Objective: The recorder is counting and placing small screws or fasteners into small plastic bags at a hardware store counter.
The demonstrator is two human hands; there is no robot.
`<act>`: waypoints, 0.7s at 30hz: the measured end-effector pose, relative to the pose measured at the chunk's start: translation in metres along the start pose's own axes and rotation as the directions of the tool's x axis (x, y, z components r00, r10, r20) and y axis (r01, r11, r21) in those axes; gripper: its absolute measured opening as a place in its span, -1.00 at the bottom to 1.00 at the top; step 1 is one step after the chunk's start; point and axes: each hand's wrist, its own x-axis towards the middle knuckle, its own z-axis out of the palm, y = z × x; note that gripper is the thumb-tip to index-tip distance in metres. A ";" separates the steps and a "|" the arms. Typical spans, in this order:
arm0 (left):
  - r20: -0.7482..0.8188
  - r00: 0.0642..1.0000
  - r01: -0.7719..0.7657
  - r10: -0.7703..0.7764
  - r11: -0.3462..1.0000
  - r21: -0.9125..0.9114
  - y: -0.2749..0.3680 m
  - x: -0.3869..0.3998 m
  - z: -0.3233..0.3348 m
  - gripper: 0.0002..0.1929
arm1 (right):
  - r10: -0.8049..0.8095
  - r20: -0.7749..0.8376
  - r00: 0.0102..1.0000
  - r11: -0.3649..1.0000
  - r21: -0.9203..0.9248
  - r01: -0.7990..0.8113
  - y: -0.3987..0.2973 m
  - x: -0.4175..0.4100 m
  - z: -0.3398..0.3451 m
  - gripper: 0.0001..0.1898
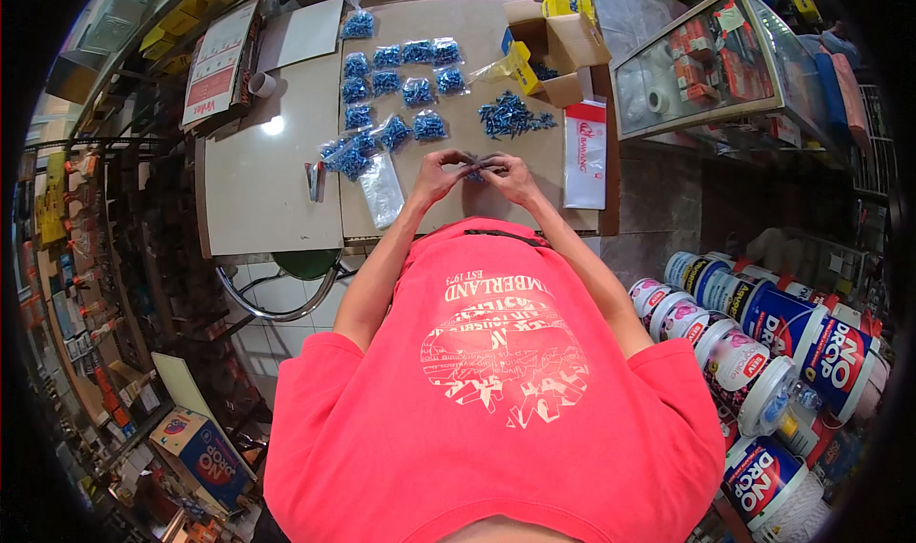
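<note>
My left hand [438, 176] and my right hand [509, 178] meet at the table's near side, fingertips pinching the top of a small clear plastic bag [474, 176] with blue pieces in it. Beyond my right hand lies a loose pile of small blue metallic screws [509, 115]. Left of my hands are filled bags of the same blue pieces, some in rows [418, 92], others heaped together [349, 158]. A stack of flat clear bags [382, 191] lies beside my left forearm, and a stapler [314, 181] is farther left.
An open cardboard box [572, 42] with blue pieces inside stands at the back right. A white and red plastic packet [585, 156] lies by the table's right edge, near a glass display case [701, 63]. Paint buckets [744, 371] stand at the right. A tape roll [262, 85] sits at left.
</note>
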 end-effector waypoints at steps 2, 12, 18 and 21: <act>0.012 1.000 0.002 -0.002 1.000 0.004 -0.002 -0.001 0.000 -0.79 | -0.009 0.010 1.000 1.000 -0.020 0.009 -0.002 0.000 0.001 -0.81; -0.006 0.998 -0.064 0.064 0.998 -0.010 0.000 0.002 0.002 -0.64 | -0.108 -0.017 0.994 0.985 -0.139 0.104 0.004 0.001 0.002 -0.78; -0.020 1.000 -0.014 0.012 0.995 -0.098 0.004 0.003 0.002 -0.58 | -0.194 -0.046 0.980 0.968 -0.174 0.184 0.004 0.003 0.006 -0.79; -0.046 0.999 -0.016 0.014 0.999 -0.030 0.005 0.002 0.002 -0.62 | -0.130 -0.065 0.989 0.977 -0.180 0.116 0.005 0.004 0.003 -0.79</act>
